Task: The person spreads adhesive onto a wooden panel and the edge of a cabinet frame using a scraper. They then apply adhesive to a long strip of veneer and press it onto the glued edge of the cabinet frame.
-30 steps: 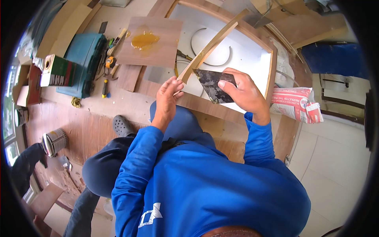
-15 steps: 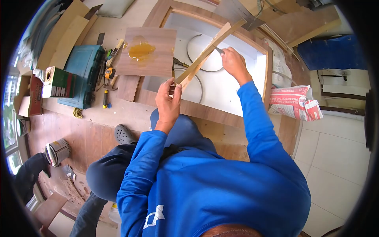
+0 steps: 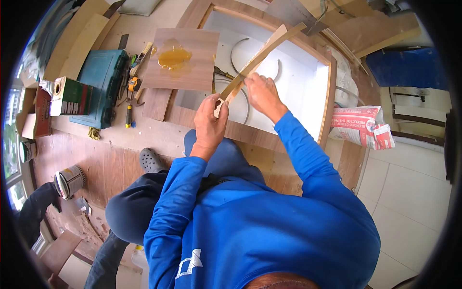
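My left hand (image 3: pixel 211 126) pinches the near end of a long thin wooden strip (image 3: pixel 262 57), which slants up and right over a white-lined wooden frame (image 3: pixel 269 135). My right hand (image 3: pixel 263 95) is closed beside the strip near its middle; a small dark blade-like tool seems to sit at its fingertips, mostly hidden. Left of the strip lies a wooden board (image 3: pixel 192 79) with a puddle of amber glue (image 3: pixel 174 58) on it. Curled thin strips (image 3: pixel 248 108) lie inside the frame.
A teal case (image 3: pixel 102 79), a green can (image 3: pixel 72 98) and hand tools (image 3: pixel 129 115) are at the left. A red and white bag (image 3: pixel 356 126) lies at the right. Another person's legs (image 3: pixel 103 265) show at the lower left, near a paint tin (image 3: pixel 72 180).
My right hand has moved left and down along the strip, closer to my left hand. The strip and my left hand have shifted slightly.
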Motion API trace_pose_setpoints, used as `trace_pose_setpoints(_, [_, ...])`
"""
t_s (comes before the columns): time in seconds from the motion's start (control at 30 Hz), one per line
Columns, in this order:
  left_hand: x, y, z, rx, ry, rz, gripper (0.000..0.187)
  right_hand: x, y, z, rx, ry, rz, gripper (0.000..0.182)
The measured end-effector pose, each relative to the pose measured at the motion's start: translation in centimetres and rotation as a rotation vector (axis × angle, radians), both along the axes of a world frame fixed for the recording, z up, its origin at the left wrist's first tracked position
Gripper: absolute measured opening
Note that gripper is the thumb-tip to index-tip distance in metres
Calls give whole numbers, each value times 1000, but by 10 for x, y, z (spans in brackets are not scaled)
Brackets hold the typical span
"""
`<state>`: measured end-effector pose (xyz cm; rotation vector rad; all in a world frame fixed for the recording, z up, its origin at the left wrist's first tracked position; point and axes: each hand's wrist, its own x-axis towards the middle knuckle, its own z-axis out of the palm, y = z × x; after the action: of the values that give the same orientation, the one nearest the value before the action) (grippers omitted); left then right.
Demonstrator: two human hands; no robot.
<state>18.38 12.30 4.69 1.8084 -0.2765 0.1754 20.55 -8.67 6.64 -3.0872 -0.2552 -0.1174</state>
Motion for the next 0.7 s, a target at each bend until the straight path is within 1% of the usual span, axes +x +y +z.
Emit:
trace_pose_setpoints(0.07, [-2,1,-2,11,-8,-1,28,-9,6,7,53,6,44,15])
trace_pose_setpoints(0.13, [-2,0,-5,3,-21,5,28,-9,4,17,205,124,17,17])
trace_pose_setpoints(0.2, [-2,1,-3,7,-19,2,29,11,-15,27,38,-63,-83,18])
trace_pose_setpoints(0.27, [-5,1,-2,9,-17,-5,29,34,-46,16,73,-184,-184,19])
trace_pose_setpoints(0.33, [-4,1,-4,2,0,-12,28,48,-71,-2,-78,-157,-169,19])
trace_pose_setpoints(0.47, [-5,2,3,23,-14,8,27,31,-51,-10,-131,-85,-114,19])
trace_pose_setpoints(0.53, [-4,2,1,33,-27,6,27,12,-33,-7,-109,2,-14,20])
trace_pose_setpoints(0.57, [-4,2,0,31,-26,8,27,4,-28,0,-46,53,5,20])
trace_pose_setpoints(0.6, [-3,1,0,2,-21,-4,27,5,-24,12,-47,54,12,20])
trace_pose_setpoints(0.67, [-4,3,-2,-13,-12,15,28,13,-14,42,46,-186,16,23])
trace_pose_setpoints(0.7, [-5,3,-4,-10,-41,3,28,22,-6,58,44,-181,17,24])
